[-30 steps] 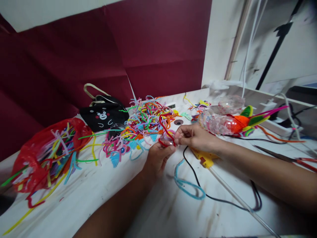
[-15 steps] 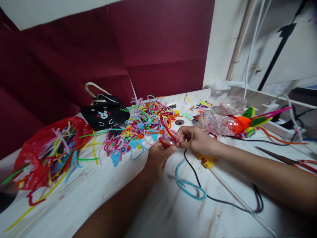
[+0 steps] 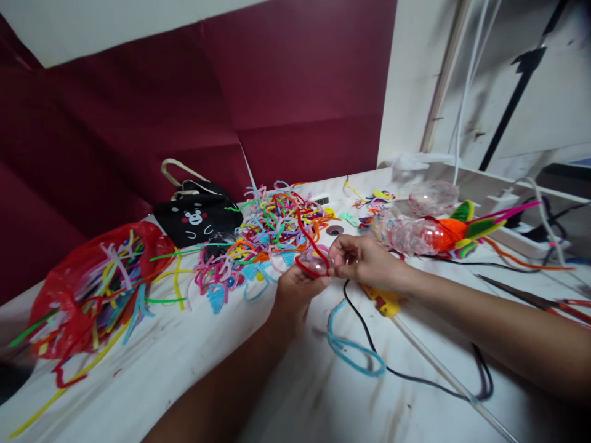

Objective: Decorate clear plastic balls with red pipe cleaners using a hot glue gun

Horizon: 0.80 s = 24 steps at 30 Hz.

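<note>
Near the middle of the table, a small clear rounded plastic piece (image 3: 316, 263) sits between my two hands, with a red pipe cleaner (image 3: 308, 232) looped along its edge and rising up and left. My left hand (image 3: 297, 289) is closed on the clear piece from below and the left. The fingers of my right hand (image 3: 357, 258) pinch the red pipe cleaner at the piece's right edge. Just below my right hand lies a yellow glue gun (image 3: 386, 303) with a clear stick. A light blue pipe cleaner (image 3: 353, 357) lies looped nearer to me.
A red bag (image 3: 60, 307) of pipe cleaners lies at the left, beside a black bag (image 3: 198, 215). Behind my hands is a colourful pipe-cleaner pile (image 3: 272, 224). Rightward are a clear bottle shape with orange wrapping (image 3: 443, 235), scissors (image 3: 530, 297) and a black cord (image 3: 364, 326).
The view has shifted slightly. The red pipe cleaner now curves lower around the clear piece, which shows more plainly. Both hands keep their hold.
</note>
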Motion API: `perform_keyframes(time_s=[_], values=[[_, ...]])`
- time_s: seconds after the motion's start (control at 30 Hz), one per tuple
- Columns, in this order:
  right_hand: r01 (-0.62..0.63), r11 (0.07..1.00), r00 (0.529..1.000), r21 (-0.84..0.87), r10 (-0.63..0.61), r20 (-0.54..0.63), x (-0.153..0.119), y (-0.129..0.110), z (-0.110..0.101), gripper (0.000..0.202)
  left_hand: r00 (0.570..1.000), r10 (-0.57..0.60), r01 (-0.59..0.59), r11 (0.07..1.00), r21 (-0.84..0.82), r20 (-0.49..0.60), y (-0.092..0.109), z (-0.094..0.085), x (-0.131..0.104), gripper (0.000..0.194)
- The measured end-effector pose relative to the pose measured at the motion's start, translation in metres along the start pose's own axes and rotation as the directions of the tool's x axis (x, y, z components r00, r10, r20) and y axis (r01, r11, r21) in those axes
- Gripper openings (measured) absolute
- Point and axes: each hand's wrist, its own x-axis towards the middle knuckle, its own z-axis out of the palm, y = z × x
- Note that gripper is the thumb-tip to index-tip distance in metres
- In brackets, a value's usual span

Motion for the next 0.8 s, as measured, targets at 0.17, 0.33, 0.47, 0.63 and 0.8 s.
perform_keyframes(time_s=[0.17,0.33,0.47,0.63,0.8], values=[[0.066,0.993,0.996,-0.098,-0.071,-0.051,0.001,0.006,0.0,0.025,0.999,0.044,-0.043,0.998,0.037,-0.028,-0.002,-0.001,0.001,0.041],[0.061,0.998,0.996,0.001,-0.061,-0.06,0.003,0.016,0.002,0.04,0.998,0.047,-0.046,0.999,0.026,-0.039,-0.002,0.0,0.001,0.041],[0.034,0.993,0.999,0.109,-0.034,-0.004,0.003,0.018,0.002,0.053,0.997,0.035,-0.034,0.999,0.011,-0.07,-0.001,0.002,-0.001,0.044],[0.037,0.984,0.998,0.176,-0.045,0.045,0.004,0.016,0.002,0.064,0.998,0.022,-0.024,0.999,-0.036,-0.058,0.001,0.004,-0.003,0.043],[0.058,0.967,0.99,0.246,-0.087,0.11,0.003,0.015,0.003,0.064,1.0,0.006,-0.007,0.998,-0.06,-0.025,0.0,0.004,-0.004,0.044]])
